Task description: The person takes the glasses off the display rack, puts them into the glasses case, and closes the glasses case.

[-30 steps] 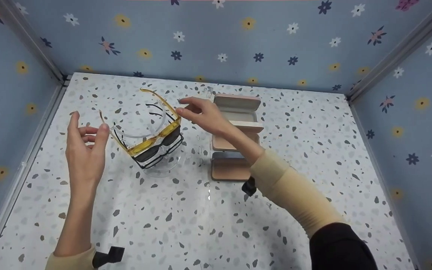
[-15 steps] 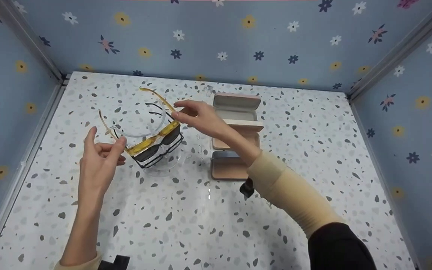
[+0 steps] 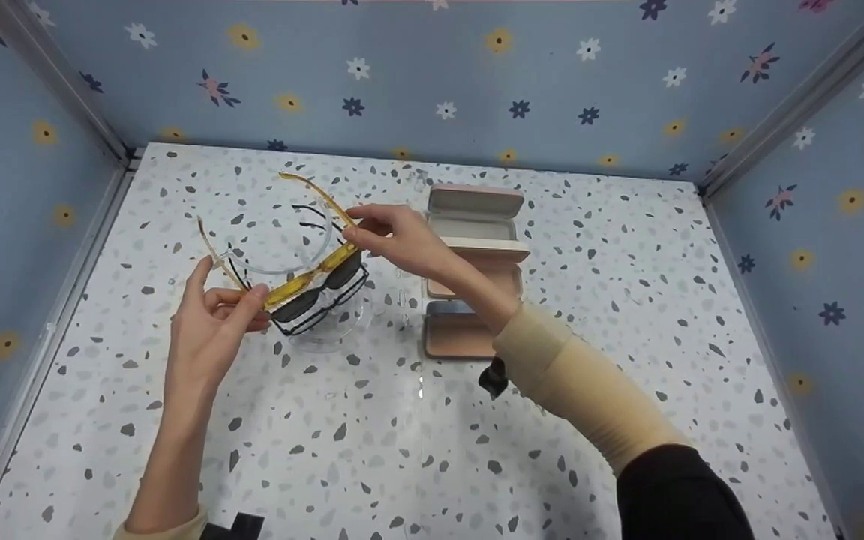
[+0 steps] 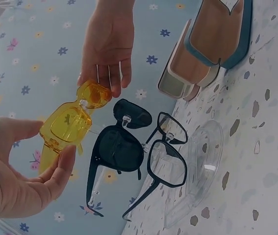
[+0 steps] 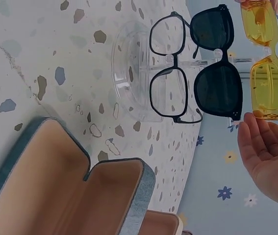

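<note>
Yellow-framed glasses with yellow lenses sit on the top tier of a clear display stand. My left hand pinches their left end near the hinge, thumb and fingers on either side. At the other end my right hand pinches the frame by the right temple. Below them on the stand hang black sunglasses, then black-framed glasses with clear lenses. Both lower pairs face me, and neither hand holds them. The temples of the yellow glasses point away, toward the back wall.
Right of the stand, three glasses cases lie open in a column: a pink one with grey lining, a cream-edged one and a blue one. My right forearm passes over them. Flowered walls enclose the speckled table.
My left hand has moved right from beside the stand and taken hold of the yellow glasses' left end. My right hand has shifted slightly left and down along the right temple.
</note>
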